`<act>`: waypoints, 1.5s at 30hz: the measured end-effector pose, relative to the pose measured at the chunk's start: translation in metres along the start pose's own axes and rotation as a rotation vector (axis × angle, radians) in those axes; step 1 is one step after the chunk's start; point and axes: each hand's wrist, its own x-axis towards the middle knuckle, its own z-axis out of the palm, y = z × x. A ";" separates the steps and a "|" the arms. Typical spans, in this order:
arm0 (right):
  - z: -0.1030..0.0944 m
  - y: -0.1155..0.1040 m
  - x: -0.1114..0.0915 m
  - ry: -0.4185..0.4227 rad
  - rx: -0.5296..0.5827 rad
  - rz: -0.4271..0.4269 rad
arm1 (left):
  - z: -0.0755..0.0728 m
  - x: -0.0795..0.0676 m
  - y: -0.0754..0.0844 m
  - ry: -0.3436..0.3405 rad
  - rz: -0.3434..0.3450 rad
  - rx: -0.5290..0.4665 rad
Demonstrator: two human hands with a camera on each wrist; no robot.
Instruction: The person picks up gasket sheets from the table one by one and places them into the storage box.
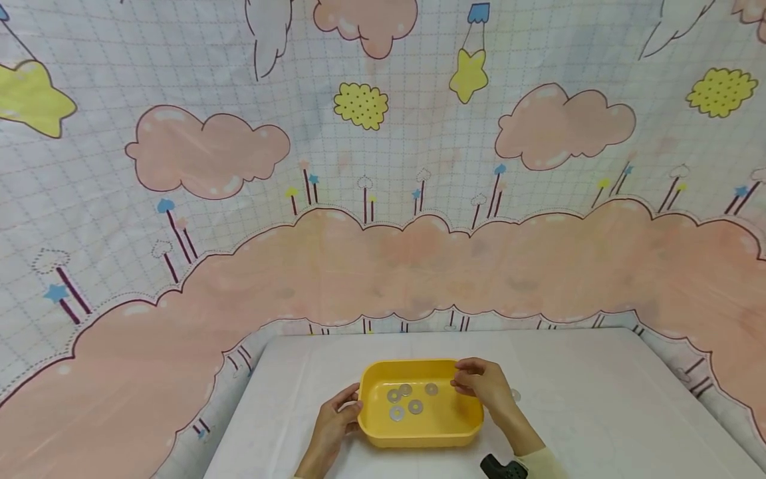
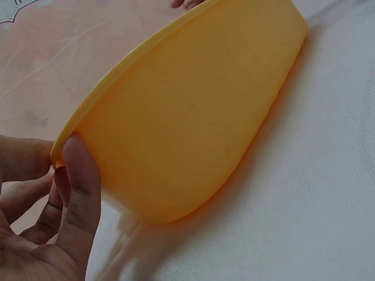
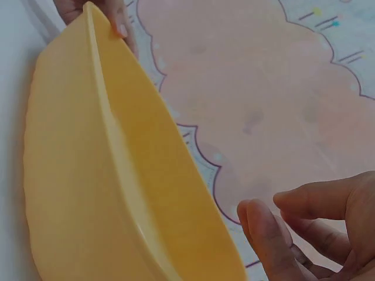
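A yellow plastic tray (image 1: 431, 440) stands on the white-covered table. Several flat metal washers (image 1: 415, 406) lie inside it, mostly in its left half. My left hand (image 1: 335, 420) grips the tray's left end; in the left wrist view its thumb (image 2: 82, 175) presses the outer wall just under the rim. My right hand (image 1: 485, 384) hovers over the tray's right end, fingers bent and pointing inward. Seen from the right wrist, the thumb (image 3: 266, 234) and forefinger are slightly apart, with no object visible between them. Another washer (image 1: 516, 395) lies outside the tray, partly hidden by the right hand.
White cloth (image 1: 598, 399) covers the table on both sides of the tray. Behind it hangs a printed backdrop (image 1: 389, 273) with clouds and stars. A black device (image 1: 504, 468) is at the right wrist by a pale sleeve (image 1: 541, 464).
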 end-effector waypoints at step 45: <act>-0.102 0.026 -0.002 0.118 -0.324 -0.038 | 0.000 -0.001 0.001 0.001 -0.013 0.002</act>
